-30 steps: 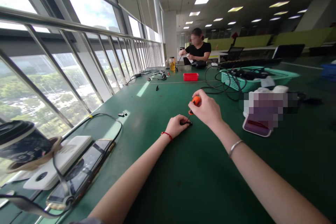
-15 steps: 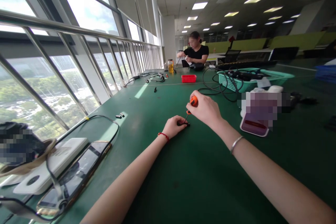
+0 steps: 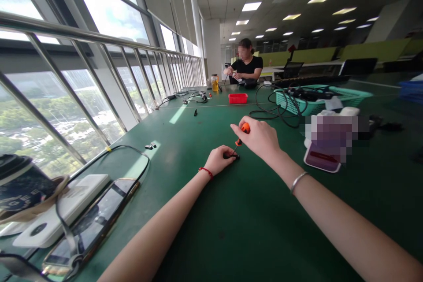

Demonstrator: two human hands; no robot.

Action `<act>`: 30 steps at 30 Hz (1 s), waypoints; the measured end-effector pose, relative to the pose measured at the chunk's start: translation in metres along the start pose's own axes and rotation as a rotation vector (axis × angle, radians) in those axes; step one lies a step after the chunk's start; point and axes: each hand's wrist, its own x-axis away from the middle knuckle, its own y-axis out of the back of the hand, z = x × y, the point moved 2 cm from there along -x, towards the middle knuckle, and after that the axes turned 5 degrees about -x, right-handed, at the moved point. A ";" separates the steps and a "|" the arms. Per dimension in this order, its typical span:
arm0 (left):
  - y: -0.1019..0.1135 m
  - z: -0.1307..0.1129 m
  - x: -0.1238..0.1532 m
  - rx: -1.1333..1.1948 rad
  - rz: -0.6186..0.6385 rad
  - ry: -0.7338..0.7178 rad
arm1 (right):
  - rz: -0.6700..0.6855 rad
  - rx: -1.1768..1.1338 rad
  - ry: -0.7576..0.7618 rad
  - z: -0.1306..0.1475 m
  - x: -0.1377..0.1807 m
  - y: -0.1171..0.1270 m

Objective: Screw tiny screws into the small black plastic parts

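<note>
My right hand point(image 3: 259, 138) is wrapped round the orange handle of a small screwdriver point(image 3: 243, 130), held nearly upright with its tip pointing down. The tip meets a small black part point(image 3: 231, 156) lying on the green table point(image 3: 251, 224). My left hand point(image 3: 220, 159) pinches that black part against the tabletop, fingers curled. A red cord circles my left wrist and a silver bangle my right.
At the left edge lie a phone point(image 3: 95, 220), a white power bank point(image 3: 59, 211) with a black cable, and a dark cup point(image 3: 23, 185). A teal basket point(image 3: 317, 99) of cables, a red tray point(image 3: 238, 98) and a pink-cased phone point(image 3: 322, 161) lie further off. A person point(image 3: 246, 68) sits at the far end.
The hands have stayed at the same spot on the black part. My right hand's fingers have shifted on the screwdriver handle. The camera view drifted slightly.
</note>
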 end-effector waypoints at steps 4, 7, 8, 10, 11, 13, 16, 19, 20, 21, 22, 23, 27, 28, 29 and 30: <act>0.000 0.000 0.000 0.000 0.001 -0.002 | -0.009 -0.044 0.000 -0.002 -0.002 -0.001; 0.001 0.000 0.001 -0.008 0.000 -0.006 | -0.009 -0.053 -0.009 -0.001 -0.001 -0.001; 0.001 -0.001 0.001 -0.013 0.001 -0.007 | -0.007 -0.044 -0.014 0.000 -0.001 -0.001; 0.001 -0.001 0.001 -0.014 0.003 -0.006 | -0.014 0.008 -0.023 0.001 0.000 -0.001; 0.001 -0.001 0.001 -0.013 0.005 -0.005 | -0.015 0.035 -0.019 0.002 0.000 -0.001; 0.001 0.000 0.001 -0.012 0.007 -0.006 | -0.018 0.064 -0.008 0.003 0.001 -0.001; 0.000 0.000 0.001 -0.016 0.002 -0.006 | -0.021 0.022 -0.009 0.003 0.001 -0.001; -0.001 0.001 0.000 -0.018 0.002 -0.004 | -0.007 -0.008 -0.006 0.003 0.002 -0.003; -0.001 0.001 0.000 -0.018 0.003 -0.004 | -0.005 -0.002 -0.007 0.002 0.002 -0.003; -0.002 0.001 0.000 -0.016 0.004 -0.003 | -0.003 0.006 -0.014 0.002 0.002 -0.004; -0.002 0.001 0.000 -0.014 0.004 -0.003 | 0.001 0.004 -0.023 0.002 0.002 -0.005; -0.002 0.002 0.000 -0.011 0.004 -0.003 | 0.007 -0.011 -0.030 0.001 0.002 -0.006; -0.001 0.002 0.000 -0.011 0.005 -0.008 | 0.007 -0.084 -0.034 0.003 0.003 -0.006; -0.001 0.002 0.000 -0.014 0.004 -0.008 | -0.002 -0.082 -0.029 0.003 0.003 -0.006; -0.001 0.002 0.000 -0.015 0.004 -0.007 | -0.007 -0.081 -0.026 0.004 0.004 -0.005; -0.001 0.003 0.001 -0.016 0.003 -0.006 | -0.011 -0.076 -0.024 0.004 0.004 -0.005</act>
